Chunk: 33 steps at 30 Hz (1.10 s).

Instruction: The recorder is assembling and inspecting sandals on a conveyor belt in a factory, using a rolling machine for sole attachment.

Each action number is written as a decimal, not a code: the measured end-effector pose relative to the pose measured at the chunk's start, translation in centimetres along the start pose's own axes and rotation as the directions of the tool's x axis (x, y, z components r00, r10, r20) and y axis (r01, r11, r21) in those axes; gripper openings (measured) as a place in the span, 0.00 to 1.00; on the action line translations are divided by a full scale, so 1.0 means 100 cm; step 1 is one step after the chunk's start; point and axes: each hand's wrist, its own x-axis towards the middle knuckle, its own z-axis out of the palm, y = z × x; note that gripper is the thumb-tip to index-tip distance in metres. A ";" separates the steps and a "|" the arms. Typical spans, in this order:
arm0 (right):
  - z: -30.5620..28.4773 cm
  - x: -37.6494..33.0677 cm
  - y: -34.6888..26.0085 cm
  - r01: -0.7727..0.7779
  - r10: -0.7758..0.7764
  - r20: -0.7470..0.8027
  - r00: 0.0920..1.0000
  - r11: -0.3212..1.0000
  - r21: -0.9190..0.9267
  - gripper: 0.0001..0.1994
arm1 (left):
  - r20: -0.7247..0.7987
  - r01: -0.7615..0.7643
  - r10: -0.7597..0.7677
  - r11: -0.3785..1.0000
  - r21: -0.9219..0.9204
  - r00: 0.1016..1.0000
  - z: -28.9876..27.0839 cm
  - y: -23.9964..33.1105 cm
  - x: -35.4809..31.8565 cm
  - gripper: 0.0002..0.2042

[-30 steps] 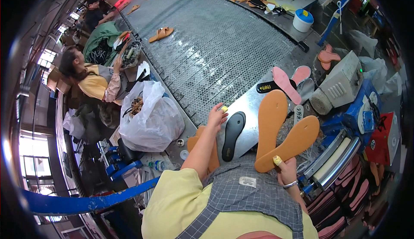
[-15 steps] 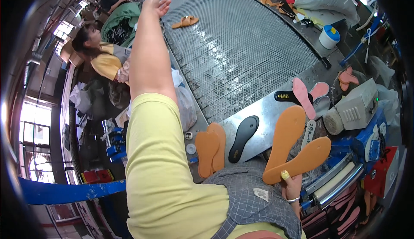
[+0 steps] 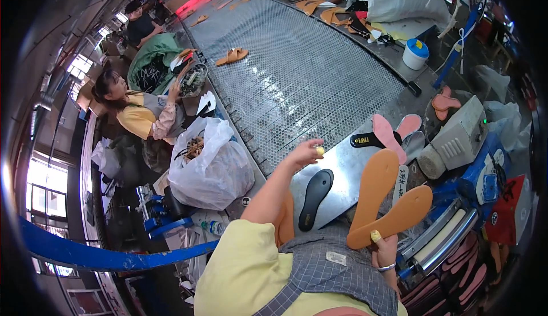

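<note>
Near a mesh conveyor, tan insoles fan from the right hand.

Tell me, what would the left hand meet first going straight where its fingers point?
Probably the black insole lying partly under a pink insole, though the left hand may pass above it; height is unclear.
</note>
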 end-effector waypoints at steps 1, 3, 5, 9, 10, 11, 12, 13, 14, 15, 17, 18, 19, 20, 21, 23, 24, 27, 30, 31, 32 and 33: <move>-0.001 -0.001 -0.001 0.006 -0.006 0.007 1.000 1.000 -0.009 0.12 | 0.018 -0.038 0.038 0.999 -0.034 0.999 0.015 -0.006 -0.006 0.30; -0.001 -0.001 -0.003 0.006 -0.005 0.008 1.000 1.000 -0.019 0.12 | 0.065 -0.050 0.056 0.995 -0.091 0.996 0.036 -0.013 -0.018 0.34; 0.000 -0.002 -0.004 0.019 -0.019 -0.001 1.000 1.000 -0.022 0.12 | 0.089 -0.051 0.059 0.995 -0.084 0.994 0.055 -0.024 -0.030 0.35; 0.001 -0.002 -0.006 0.023 -0.023 0.005 1.000 0.999 -0.022 0.12 | 0.062 -0.045 0.051 0.995 -0.086 0.997 0.069 -0.039 -0.041 0.34; 0.002 -0.001 -0.006 0.015 -0.016 -0.013 1.000 0.999 -0.037 0.12 | 0.040 -0.038 0.042 0.994 -0.099 0.998 0.067 -0.041 -0.041 0.34; 0.002 -0.001 -0.006 0.011 -0.011 -0.016 1.000 0.999 -0.042 0.12 | 0.005 -0.013 0.014 0.994 -0.110 1.000 0.064 -0.043 -0.040 0.33; 0.002 0.000 -0.006 0.009 -0.010 -0.013 1.000 0.999 -0.045 0.12 | -0.022 0.000 -0.002 0.993 -0.122 1.000 0.059 -0.044 -0.038 0.33; 0.002 0.001 -0.005 0.017 -0.017 -0.011 1.000 0.999 -0.046 0.12 | -0.083 0.006 -0.015 0.994 -0.107 0.996 0.052 -0.044 -0.035 0.32; 0.003 0.002 -0.004 0.021 -0.022 -0.010 1.000 0.999 -0.046 0.12 | -0.115 0.003 -0.007 0.999 -0.035 0.993 0.042 -0.043 -0.032 0.30; 0.004 0.002 -0.003 0.023 -0.023 -0.009 1.000 0.999 -0.043 0.12 | -0.160 -0.025 0.025 1.000 -0.003 0.987 0.032 -0.042 -0.027 0.29; 0.005 0.002 -0.002 0.017 -0.018 -0.016 1.000 0.998 -0.057 0.12 | -0.243 -0.031 0.040 0.999 0.039 0.969 0.011 -0.037 -0.016 0.28; 0.006 0.003 -0.001 0.023 -0.024 -0.014 1.000 0.998 -0.055 0.12 | -0.279 -0.020 0.033 0.998 0.052 0.960 0.000 -0.033 -0.009 0.28; 0.008 0.003 -0.001 0.007 -0.008 -0.024 1.000 0.999 -0.042 0.12 | -0.299 -0.030 0.048 0.998 0.063 0.953 -0.013 -0.028 -0.002 0.28; 0.009 0.003 0.000 0.000 0.000 -0.028 1.000 1.000 -0.025 0.11 | -0.312 -0.027 0.041 0.999 0.047 0.949 -0.028 -0.021 0.004 0.29; 0.011 0.003 0.000 0.001 -0.001 -0.016 1.000 1.000 0.002 0.11 | -0.318 -0.047 0.053 0.999 0.027 0.946 -0.046 -0.011 0.011 0.29; 0.014 0.004 0.000 0.002 -0.003 -0.025 1.000 1.000 -0.026 0.11 | -0.346 -0.049 0.087 0.992 0.118 0.934 -0.086 0.016 0.022 0.30; 0.016 0.004 0.000 0.005 -0.005 -0.019 1.000 0.999 -0.035 0.11 | -0.377 -0.072 0.122 0.987 0.145 0.918 -0.102 0.030 0.026 0.30; 0.023 0.003 0.001 0.007 -0.007 -0.053 0.999 1.000 -0.009 0.10 | -0.521 -0.079 0.159 0.982 0.173 0.838 -0.144 0.075 0.026 0.28; 0.025 0.002 0.003 0.016 -0.015 -0.075 0.997 1.000 0.002 0.11 | -0.575 -0.324 0.344 0.935 0.142 0.742 -0.145 0.095 0.019 0.27; 0.024 0.003 0.004 0.033 -0.036 -0.093 0.995 0.999 -0.030 0.11 | -0.560 -0.333 0.344 0.935 0.125 0.754 -0.135 0.094 0.015 0.25; 0.023 0.002 0.005 0.036 -0.039 -0.102 0.994 0.999 -0.029 0.11 | -0.542 -0.340 0.342 0.934 0.107 0.768 -0.120 0.090 0.012 0.24; 0.021 0.003 0.006 0.042 -0.045 -0.113 0.993 0.999 -0.027 0.11 | -0.439 -0.301 0.305 0.950 0.080 0.845 -0.098 0.081 0.010 0.23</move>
